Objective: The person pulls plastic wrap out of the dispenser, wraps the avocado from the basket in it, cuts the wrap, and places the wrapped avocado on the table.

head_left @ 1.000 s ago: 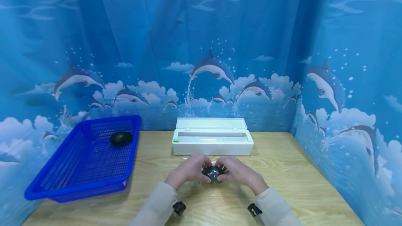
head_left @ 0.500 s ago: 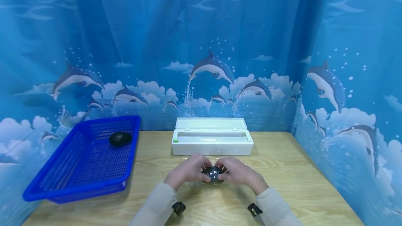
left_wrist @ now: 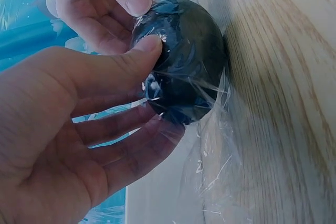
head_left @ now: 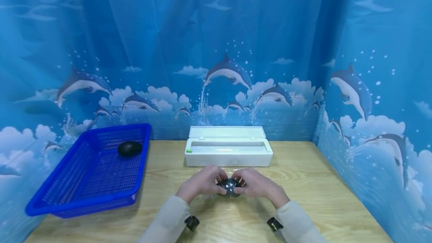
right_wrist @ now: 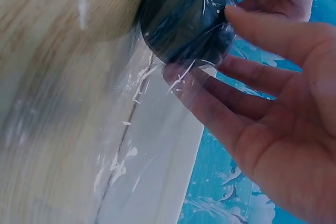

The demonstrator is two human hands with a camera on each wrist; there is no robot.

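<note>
Wrapping appears to be the step in hand: a dark oval object (head_left: 230,188), low in the centre of the head view, is covered at least partly by clear film (right_wrist: 118,166). It is gripped from the left by the left hand (head_left: 204,182) and from the right by the right hand (head_left: 256,185), thumbs pressed on its near face, fingers curved round the far side. Loose film is seen toward the bottom of both wrist views; whether the underside is covered cannot be told. Next, the slack probably needs to be gathered and smoothed without tearing. A similar dark object (head_left: 129,148) is held in the blue basket (head_left: 84,204), frame left.
</note>
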